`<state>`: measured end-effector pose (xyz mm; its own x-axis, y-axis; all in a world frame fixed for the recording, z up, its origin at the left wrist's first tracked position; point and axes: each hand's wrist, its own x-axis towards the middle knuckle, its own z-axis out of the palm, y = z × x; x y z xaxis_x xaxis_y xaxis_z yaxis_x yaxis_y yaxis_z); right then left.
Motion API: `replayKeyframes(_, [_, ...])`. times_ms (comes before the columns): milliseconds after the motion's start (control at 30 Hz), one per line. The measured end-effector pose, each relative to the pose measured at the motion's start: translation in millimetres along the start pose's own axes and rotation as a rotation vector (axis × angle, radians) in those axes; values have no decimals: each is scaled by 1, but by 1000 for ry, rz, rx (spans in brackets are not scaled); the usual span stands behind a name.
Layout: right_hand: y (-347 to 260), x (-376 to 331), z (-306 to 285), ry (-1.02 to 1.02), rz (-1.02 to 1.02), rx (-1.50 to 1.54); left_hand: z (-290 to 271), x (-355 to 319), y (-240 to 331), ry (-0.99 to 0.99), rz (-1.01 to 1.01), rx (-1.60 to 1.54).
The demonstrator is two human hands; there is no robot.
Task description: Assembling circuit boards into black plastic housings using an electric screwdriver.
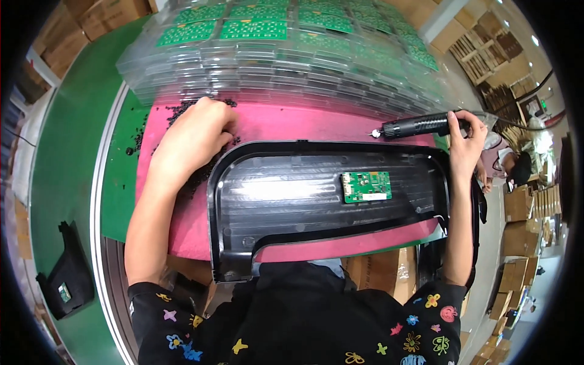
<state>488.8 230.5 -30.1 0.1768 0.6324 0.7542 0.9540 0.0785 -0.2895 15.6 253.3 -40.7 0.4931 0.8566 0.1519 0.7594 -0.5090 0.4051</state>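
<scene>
My left hand [204,137] is over a scattered pile of small black screws [182,109], its fingers curled in a pinch. Whatever they hold, if anything, is hidden. In my right hand [467,137] is a black electric screwdriver [417,126], lying level with its bit end toward the left. Below both hands sits a black plastic housing [280,213], its hollow side up. One green circuit board [367,187] with a white connector rests inside it, right of the middle.
Beneath the housing lies a pink mat [292,115]. Stacked clear plastic trays [261,67] with green boards stand behind it. At left, a green conveyor belt [73,182] carries another black housing [67,274] with a board. A person [502,161] and cardboard boxes [517,243] are at right.
</scene>
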Motion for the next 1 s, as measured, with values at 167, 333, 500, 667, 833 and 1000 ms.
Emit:
replayKeyframes(167, [-83, -3, 24, 196, 128, 873, -4, -2, 0, 21, -54, 3])
replayKeyframes(333, [-114, -4, 20, -291, 572, 1578, -8, 3, 15, 259, -36, -60])
replayKeyframes(500, [-134, -2, -7, -125, 494, 1921, -6, 20, 55, 239, 67, -396])
replayKeyframes(667, [-155, -13, -31, -173, 365, 2190, -10, 40, 124, -114, 128, -831])
replayKeyframes(833, [-150, -22, -39, -183, 231, 2238, 6, 55, 131, -371, 33, -1019])
replayKeyframes(1000, [-139, -32, -46, -209, 245, 2233, 16, 55, 129, -557, -64, -1256])
